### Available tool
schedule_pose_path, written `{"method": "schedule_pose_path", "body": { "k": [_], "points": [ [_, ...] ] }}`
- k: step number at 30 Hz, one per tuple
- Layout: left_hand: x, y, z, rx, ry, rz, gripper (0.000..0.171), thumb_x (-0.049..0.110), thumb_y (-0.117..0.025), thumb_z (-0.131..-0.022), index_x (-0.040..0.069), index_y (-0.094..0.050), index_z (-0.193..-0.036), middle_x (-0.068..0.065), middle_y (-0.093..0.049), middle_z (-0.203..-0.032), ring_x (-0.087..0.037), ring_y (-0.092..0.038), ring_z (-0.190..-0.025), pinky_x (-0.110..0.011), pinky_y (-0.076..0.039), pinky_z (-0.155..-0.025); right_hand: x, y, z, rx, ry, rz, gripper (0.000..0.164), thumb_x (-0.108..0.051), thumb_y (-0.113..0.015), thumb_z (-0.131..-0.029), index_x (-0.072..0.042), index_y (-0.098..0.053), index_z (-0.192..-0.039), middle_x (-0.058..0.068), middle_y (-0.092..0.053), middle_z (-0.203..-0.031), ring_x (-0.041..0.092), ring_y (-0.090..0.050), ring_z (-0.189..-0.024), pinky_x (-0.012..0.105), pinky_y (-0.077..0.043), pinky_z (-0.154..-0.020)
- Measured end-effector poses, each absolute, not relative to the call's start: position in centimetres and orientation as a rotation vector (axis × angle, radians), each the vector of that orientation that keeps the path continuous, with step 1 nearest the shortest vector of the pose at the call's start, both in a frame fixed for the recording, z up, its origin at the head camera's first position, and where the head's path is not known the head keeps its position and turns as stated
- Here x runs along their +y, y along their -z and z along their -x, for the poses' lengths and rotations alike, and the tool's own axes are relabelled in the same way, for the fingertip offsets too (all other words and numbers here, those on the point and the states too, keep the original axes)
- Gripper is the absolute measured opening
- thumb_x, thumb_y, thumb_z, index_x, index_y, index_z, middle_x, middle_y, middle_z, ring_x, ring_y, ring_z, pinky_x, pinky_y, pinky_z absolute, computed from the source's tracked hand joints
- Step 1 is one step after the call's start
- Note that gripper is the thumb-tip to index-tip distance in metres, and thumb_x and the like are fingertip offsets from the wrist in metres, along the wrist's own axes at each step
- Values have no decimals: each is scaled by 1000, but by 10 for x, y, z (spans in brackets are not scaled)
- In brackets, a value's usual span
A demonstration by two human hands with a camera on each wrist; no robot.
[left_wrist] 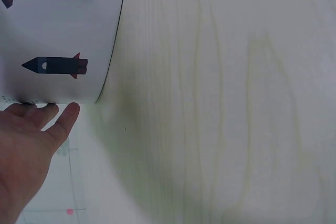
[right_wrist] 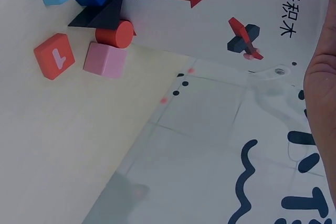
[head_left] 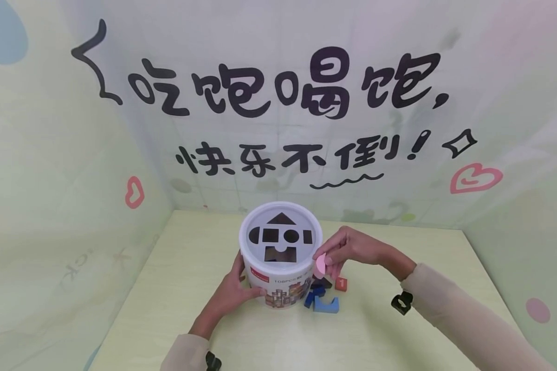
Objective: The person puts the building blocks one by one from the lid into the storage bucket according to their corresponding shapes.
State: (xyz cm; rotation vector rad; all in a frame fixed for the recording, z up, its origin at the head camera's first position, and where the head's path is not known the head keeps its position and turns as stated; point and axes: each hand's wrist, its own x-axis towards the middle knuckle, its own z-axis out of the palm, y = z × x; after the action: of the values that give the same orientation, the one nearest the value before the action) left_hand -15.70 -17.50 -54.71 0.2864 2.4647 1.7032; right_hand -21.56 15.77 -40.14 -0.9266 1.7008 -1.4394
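Note:
A white bucket with a grey lid stands upright near the middle of the table; its lid has cut-outs of several shapes. My left hand holds the bucket's left side, thumb toward the front and fingers round the side. In the left wrist view, fingertips of the left hand meet the printed wall. At the lid's right rim, my right hand pinches a pink half-round block between thumb and fingers. Only an edge of the right hand shows in the right wrist view, where the pink block is hidden.
Blocks lie right of the bucket: a light blue arch, a dark blue block, a black triangle, a red cylinder, a pink cube and a red numbered block. Printed cloth walls enclose the table.

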Motion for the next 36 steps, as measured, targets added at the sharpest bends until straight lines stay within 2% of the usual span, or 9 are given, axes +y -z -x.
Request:
{"method": "schedule_pose_path", "body": {
  "k": [5,14,22,27,30,36],
  "points": [
    [-174,547,157,2465,-1702,-279,121,38,-87,-70,37,-1,-155,-4,-24,-161,-28,-24,-147,-54,-35,-113,154,399,217,1720,1433,910,27,-5,-60,-94,8,-67,-116,16,-74,-92,20,-73,-75,43,-62,-69],
    [-175,549,157,2471,-1711,-300,121,37,-87,-70,37,-1,-155,-5,-25,-160,-28,-24,-147,-54,-36,-112,149,398,219,1676,1464,921,28,-2,-59,-93,12,-65,-116,16,-74,-90,22,-73,-75,44,-62,-69],
    [-175,550,157,2457,-1726,-300,120,36,-87,-71,39,-2,-155,-4,-25,-160,-28,-24,-147,-55,-35,-113,141,392,222,1731,1428,867,30,-8,-60,-94,8,-65,-118,20,-73,-90,39,-72,-80,50,-61,-72],
    [-175,549,157,2447,-1734,-300,119,36,-87,-71,40,-2,-155,-3,-25,-160,-28,-25,-147,-56,-34,-113,136,389,225,1746,1409,847,29,-6,-59,-94,8,-65,-118,25,-71,-88,45,-70,-79,51,-60,-71],
    [-175,549,157,2449,-1733,-298,119,36,-87,-71,40,-2,-155,-3,-25,-160,-28,-25,-147,-56,-34,-113,133,389,227,1772,1402,835,28,-6,-58,-94,7,-66,-117,24,-72,-86,43,-70,-76,51,-60,-70],
    [-176,550,158,2459,-1723,-295,118,35,-87,-72,39,-2,-155,-3,-26,-160,-28,-25,-146,-56,-35,-112,125,389,229,1836,1391,837,26,-5,-58,-93,4,-69,-115,18,-73,-87,29,-72,-71,49,-61,-70]
  ]
}}
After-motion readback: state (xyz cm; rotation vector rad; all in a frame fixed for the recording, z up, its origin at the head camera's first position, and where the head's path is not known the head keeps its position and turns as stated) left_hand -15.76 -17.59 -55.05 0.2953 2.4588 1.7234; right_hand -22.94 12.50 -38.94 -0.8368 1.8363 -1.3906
